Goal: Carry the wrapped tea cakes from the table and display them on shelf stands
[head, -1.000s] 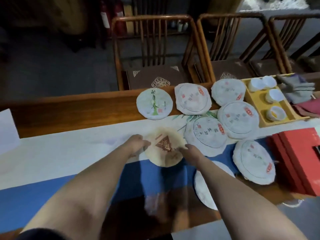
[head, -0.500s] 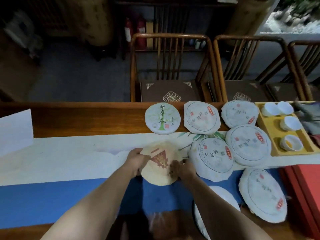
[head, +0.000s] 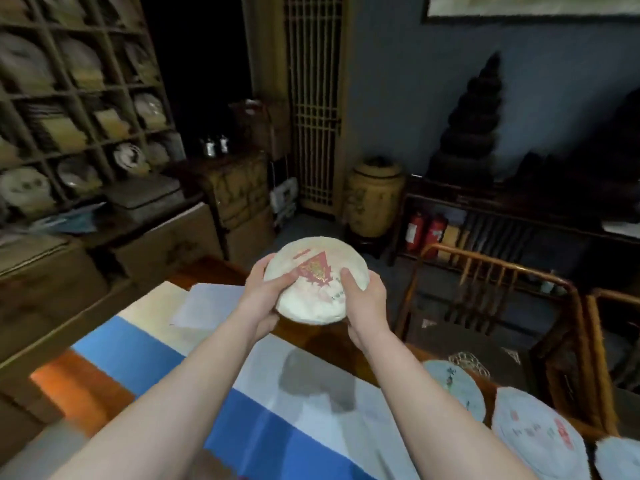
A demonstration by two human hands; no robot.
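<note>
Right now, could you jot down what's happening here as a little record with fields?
held item: wrapped tea cake with a red triangle print
left hand: grips the cake's left edge
right hand: grips its right edge
cake position: lifted above the table, tilted toward the camera
still on table: other wrapped cakes at lower right
shelf: at upper left, round items in its compartments

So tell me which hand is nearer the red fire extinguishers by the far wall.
Right. The right hand grips the tea cake's edge on the side toward the red fire extinguishers; the left hand grips the opposite edge, farther away.
</note>
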